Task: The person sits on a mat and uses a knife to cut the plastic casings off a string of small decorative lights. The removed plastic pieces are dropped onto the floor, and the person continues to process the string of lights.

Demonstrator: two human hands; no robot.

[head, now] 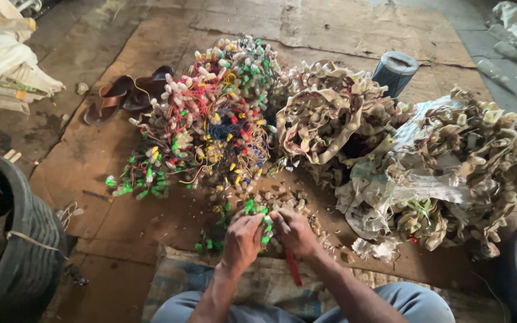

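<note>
The left hand (242, 241) is closed around a small bunch of green-capped bulbs (257, 210), near and centre on the cardboard floor (121, 179); the right hand (294, 232) grips a red-handled tool (292, 267) against the same bunch; loose cut pieces (282, 200) lie just beyond; judging by the big tangle of coloured wires (210, 119) and pale heaps (444, 161) farther off, most remains unsorted.

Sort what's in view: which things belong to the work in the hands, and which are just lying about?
In the work:
left hand and right hand, on green-capped wire pieces
red-handled tool by the right hand
pile of coloured wired bulbs
small heap of loose pieces

Lying about:
brown sandals
grey cylindrical container
tyre
plastic bottles
</note>
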